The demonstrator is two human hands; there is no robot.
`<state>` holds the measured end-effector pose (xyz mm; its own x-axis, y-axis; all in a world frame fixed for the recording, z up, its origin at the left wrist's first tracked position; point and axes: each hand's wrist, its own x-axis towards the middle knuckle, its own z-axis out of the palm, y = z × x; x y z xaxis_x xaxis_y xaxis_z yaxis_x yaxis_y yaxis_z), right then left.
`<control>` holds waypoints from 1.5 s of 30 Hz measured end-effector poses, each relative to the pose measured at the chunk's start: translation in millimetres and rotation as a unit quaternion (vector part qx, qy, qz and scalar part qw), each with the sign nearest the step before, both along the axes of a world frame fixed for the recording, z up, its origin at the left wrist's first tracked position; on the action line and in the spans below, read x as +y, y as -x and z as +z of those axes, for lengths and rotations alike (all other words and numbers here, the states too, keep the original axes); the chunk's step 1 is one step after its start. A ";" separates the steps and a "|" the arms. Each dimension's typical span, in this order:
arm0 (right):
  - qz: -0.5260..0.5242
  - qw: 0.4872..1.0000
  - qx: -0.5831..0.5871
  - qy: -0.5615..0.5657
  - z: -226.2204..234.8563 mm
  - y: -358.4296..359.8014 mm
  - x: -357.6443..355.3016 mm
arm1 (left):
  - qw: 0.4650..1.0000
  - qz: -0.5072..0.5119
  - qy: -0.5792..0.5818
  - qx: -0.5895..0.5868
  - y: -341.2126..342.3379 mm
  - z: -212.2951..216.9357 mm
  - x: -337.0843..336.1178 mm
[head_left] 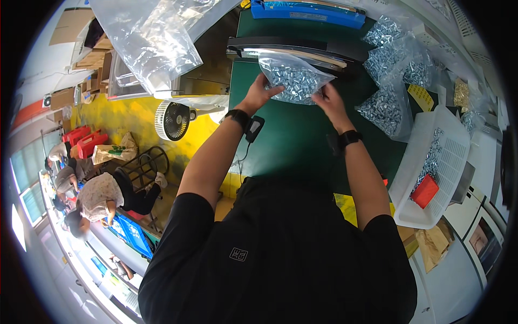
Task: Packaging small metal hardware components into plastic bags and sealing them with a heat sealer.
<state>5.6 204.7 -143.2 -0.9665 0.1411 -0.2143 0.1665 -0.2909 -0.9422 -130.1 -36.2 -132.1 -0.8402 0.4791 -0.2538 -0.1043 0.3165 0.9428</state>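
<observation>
The left hand (259, 93) and right hand (328, 101) both grip a clear bag of small metal parts (294, 79), holding it just above the green bench (294, 146) before a black heat sealer (302, 51). Filled bags (386, 105) lie right, beside a white basket (453, 156).

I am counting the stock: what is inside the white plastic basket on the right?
The white plastic basket holds a strip of small silver metal parts and a red plastic scoop. Anything under the scoop is hidden.
</observation>
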 end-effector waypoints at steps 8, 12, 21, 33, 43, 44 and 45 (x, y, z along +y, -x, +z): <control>0.008 0.944 -0.108 -0.312 -11.7 -8.3 -16.1 | 0.986 -0.032 0.163 -0.011 -23.5 7.2 -2.6; 0.092 0.899 -0.167 -0.395 -3.5 -56.9 -45.8 | 0.946 -0.068 0.314 -0.043 -83.2 15.4 -46.8; 0.157 0.824 -0.295 -0.458 -18.2 -70.6 -71.6 | 0.901 -0.063 0.416 -0.107 -113.0 8.5 -59.9; 0.092 0.909 -0.245 -0.323 -9.8 -122.5 -86.9 | 0.960 0.025 0.145 -0.239 -162.2 -5.5 -105.2; 0.179 0.948 -0.163 -0.206 -1.4 -147.2 -128.3 | 0.969 -0.018 0.222 -0.107 -172.5 28.0 -179.7; 0.241 0.931 -0.201 -0.184 4.2 -144.5 -127.4 | 0.963 -0.013 0.254 -0.091 -187.2 18.8 -199.1; 0.302 0.909 -0.238 -0.162 10.4 -141.7 -124.6 | 0.955 -0.010 0.285 -0.076 -200.6 9.3 -216.3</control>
<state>147.3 80.1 -132.8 -0.6975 -0.2544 -0.6699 0.6141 0.2695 -0.7418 70.5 -252.5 -122.8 -0.7647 0.2413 -0.5975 -0.2159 0.7777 0.5904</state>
